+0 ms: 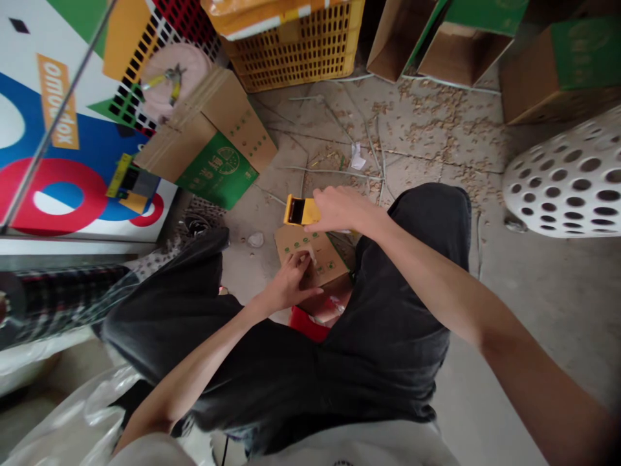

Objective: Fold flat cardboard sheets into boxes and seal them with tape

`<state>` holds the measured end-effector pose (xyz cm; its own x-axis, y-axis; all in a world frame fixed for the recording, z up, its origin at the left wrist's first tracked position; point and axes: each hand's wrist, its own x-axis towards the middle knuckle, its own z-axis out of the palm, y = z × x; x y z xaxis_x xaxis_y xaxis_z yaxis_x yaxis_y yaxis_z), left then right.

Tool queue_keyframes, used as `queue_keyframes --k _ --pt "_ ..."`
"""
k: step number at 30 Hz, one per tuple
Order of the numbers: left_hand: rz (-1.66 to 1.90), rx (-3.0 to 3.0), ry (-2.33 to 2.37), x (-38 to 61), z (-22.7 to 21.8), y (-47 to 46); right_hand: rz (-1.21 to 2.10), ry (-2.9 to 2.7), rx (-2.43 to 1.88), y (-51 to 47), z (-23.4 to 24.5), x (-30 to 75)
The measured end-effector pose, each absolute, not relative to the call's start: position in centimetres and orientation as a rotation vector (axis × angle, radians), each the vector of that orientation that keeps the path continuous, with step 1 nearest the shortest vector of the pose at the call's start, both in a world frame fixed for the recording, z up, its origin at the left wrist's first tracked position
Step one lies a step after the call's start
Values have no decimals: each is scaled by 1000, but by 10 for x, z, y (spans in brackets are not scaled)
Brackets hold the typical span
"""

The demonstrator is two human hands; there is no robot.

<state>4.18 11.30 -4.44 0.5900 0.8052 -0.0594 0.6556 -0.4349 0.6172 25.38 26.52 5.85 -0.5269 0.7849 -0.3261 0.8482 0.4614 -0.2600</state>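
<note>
My right hand (pixel 342 208) is closed round a yellow hand tool (pixel 310 211) with a dark opening at its left end, held just above the far side of a small cardboard box (pixel 295 239). The tool's exact kind is not clear. Fingers bent and thumb spread apart, my left hand (pixel 290 283) rests on the box's top, beside a small whitish patch. The box has green print and sits between my legs. Something red (pixel 309 325) lies at its near side, partly hidden by my trousers.
A flat stack of green-printed cardboard (pixel 233 123) leans at the left, near pliers (pixel 174 84) on a pink lid. Behind stands a yellow crate (pixel 295 55). Open boxes (pixel 466 55) stand at the back right, near a white perforated basket (pixel 567 181). Brown bits and grey straps litter the floor.
</note>
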Motion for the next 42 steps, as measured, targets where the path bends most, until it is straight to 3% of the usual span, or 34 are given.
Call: queue_keyframes --k 25,42 --pt "213 2372 1356 69 -16 75 -598 2538 1436 265 56 255" --pt "490 2555 1319 71 -18 53 -632 2525 1439 264 59 257"
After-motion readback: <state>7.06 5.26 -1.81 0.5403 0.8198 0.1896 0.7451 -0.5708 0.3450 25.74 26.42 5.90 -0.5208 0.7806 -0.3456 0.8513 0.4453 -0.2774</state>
